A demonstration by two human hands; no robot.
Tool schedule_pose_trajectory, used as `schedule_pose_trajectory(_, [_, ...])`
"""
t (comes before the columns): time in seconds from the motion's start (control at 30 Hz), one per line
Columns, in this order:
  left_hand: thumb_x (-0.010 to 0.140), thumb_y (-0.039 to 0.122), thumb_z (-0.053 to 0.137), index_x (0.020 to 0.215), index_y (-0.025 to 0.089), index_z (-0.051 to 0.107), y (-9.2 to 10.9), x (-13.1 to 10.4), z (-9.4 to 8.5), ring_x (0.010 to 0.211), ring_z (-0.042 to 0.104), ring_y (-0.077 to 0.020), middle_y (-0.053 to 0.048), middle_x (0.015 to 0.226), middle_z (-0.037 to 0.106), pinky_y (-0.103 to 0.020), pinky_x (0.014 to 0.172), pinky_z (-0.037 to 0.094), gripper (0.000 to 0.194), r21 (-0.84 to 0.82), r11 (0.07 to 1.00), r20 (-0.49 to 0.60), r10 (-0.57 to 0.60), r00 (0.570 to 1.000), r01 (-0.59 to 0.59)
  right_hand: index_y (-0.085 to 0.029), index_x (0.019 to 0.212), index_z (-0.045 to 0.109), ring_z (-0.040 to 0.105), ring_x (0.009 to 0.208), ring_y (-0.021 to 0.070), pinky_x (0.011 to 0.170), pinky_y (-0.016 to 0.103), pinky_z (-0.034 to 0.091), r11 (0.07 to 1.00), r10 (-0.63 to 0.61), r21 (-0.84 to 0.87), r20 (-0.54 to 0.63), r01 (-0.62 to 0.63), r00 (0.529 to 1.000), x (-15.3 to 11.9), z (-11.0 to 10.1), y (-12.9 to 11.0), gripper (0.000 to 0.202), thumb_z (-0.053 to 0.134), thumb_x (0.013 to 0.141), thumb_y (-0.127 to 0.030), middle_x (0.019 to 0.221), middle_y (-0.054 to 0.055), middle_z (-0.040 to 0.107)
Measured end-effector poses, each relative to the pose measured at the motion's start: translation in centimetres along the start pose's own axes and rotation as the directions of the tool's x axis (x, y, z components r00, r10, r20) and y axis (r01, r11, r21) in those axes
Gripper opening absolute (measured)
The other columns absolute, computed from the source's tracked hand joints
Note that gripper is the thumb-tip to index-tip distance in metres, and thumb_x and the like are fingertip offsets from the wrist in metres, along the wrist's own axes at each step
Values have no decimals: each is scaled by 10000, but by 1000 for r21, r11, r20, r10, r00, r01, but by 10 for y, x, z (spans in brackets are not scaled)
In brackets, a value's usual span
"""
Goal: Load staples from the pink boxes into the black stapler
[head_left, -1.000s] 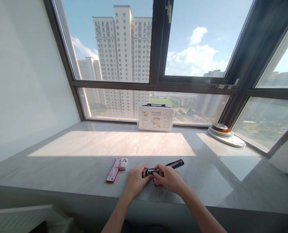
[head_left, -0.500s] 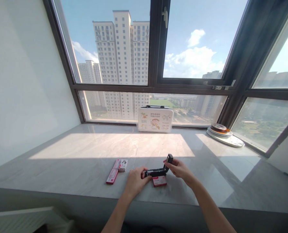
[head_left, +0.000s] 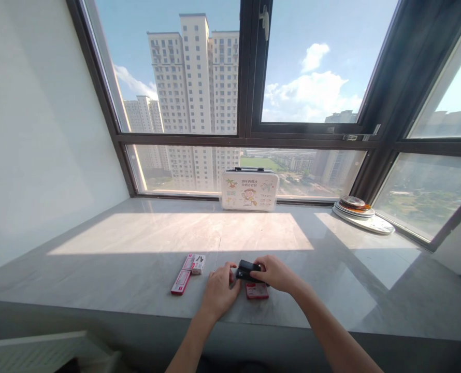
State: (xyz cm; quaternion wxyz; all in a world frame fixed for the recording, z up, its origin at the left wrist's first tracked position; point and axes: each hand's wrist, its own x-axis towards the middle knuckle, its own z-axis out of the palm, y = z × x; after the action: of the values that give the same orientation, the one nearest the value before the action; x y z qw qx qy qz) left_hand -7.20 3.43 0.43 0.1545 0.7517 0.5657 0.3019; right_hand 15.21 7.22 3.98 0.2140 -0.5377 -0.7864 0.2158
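A black stapler [head_left: 248, 266] lies just above the stone sill, its top arm folded down over the base. My right hand [head_left: 274, 273] grips it from the right, fingers and thumb around its body and covering its right end. Close by the stapler's left end is my left hand [head_left: 219, 291], thumb and forefinger apart, with nothing visible between them. Below the stapler sits a small red and white box [head_left: 257, 291]. To the left of my left hand lie long pink and white boxes [head_left: 181, 282] and a small white box [head_left: 198, 264] with a stapler-like picture.
A white case [head_left: 249, 191] with cartoon prints stands against the window. Stacked plates [head_left: 354, 212] are in the right corner. The marble sill [head_left: 129, 280] ends at a front edge near my forearms, and a pale slatted object [head_left: 40, 352] is at lower left.
The stapler's raised top arm has swung down to the left onto its base. My right hand moved left and down with it; my left hand has come off the stapler's left end.
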Motion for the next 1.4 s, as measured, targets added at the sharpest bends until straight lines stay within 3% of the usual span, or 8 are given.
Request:
schedule_pose_trajectory(0.1, [760, 115, 518, 1193, 274, 571, 20, -8, -1, 1035, 565, -249, -49, 1066, 639, -362, 918, 395, 464, -3, 989, 16, 148, 989, -148, -184, 751, 704, 467, 572, 129, 548, 258, 224, 998, 61, -16, -41, -62, 997, -7, -12, 17, 311, 717, 767, -495, 610, -11, 567])
schedule_pose_trajectory(0.3, [725, 52, 467, 1261, 372, 613, 50, -12, 10, 1241, 487, -271, 4, 1352, 583, -420, 1047, 374, 642, -106, 900, 217, 436, 873, -423, -157, 1100, 661, 493, 551, 145, 528, 242, 291, 982, 178, 81, -65, -173, 982, -29, -15, 47, 525, 622, 829, -605, 589, -29, 549])
schedule_pose_trajectory(0.47, [709, 162, 603, 1369, 356, 557, 20, -3, 5, 1231, 497, -296, -40, 1354, 566, -425, 1058, 375, 689, -44, 962, 162, 273, 948, -269, -174, 1131, 638, 436, 511, 118, 487, 230, 335, 881, 174, 442, 28, -169, 984, -57, 0, 51, 629, 447, 893, -724, 641, -25, 539])
schedule_pose_trajectory(0.6, [732, 355, 723, 1401, 344, 534, -4, -4, -9, 1214, 518, -300, -48, 1332, 589, -421, 1075, 366, 695, -75, 970, 167, 240, 956, -230, -206, 1182, 623, 300, 456, 83, 437, 219, 261, 747, 144, 642, 101, -175, 984, -71, 19, 33, 635, 469, 879, -743, 617, -49, 455])
schedule_pose_trajectory(0.83, [660, 428, 815, 1259, 354, 615, -2, -7, -9, 1127, 571, -275, -5, 1233, 657, -375, 1010, 404, 635, -139, 971, 159, 218, 963, -197, -198, 1191, 626, 279, 475, 83, 441, 218, 235, 717, 95, 689, 51, -104, 994, -53, 48, 0, 642, 493, 873, -740, 591, -62, 368])
schedule_pose_trajectory(1.13, [669, 418, 816, 1254, 306, 620, 7, -12, -6, 1140, 562, -288, -51, 1238, 620, -398, 1007, 434, 626, -148, 965, 107, 235, 966, -218, -186, 1268, 609, 325, 483, 98, 449, 220, 268, 718, 226, 680, -25, -149, 974, -53, 56, 2, 702, 533, 843, -740, 570, -53, 416])
schedule_pose_trajectory(1.3, [963, 287, 443, 1232, 282, 635, -20, -27, -29, 1167, 554, -254, -64, 1204, 619, -398, 998, 459, 331, -123, 981, -192, 126, 973, -151, -163, 1332, 542, 307, 469, 96, 408, 207, 245, 609, 339, 775, -59, -171, 939, -54, 59, 7, 786, 504, 836, -771, 557, -82, 369])
schedule_pose_trajectory(1.4, [905, 157, 420, 1121, 269, 682, -66, -44, -53, 1088, 568, -271, -57, 1144, 633, -441, 1005, 440, 357, 103, 992, -436, -20, 900, 72, -168, 1317, 546, 316, 468, 96, 404, 205, 247, 601, 330, 780, -44, -174, 943, -54, 60, 8, 760, 517, 840, -759, 559, -86, 362])
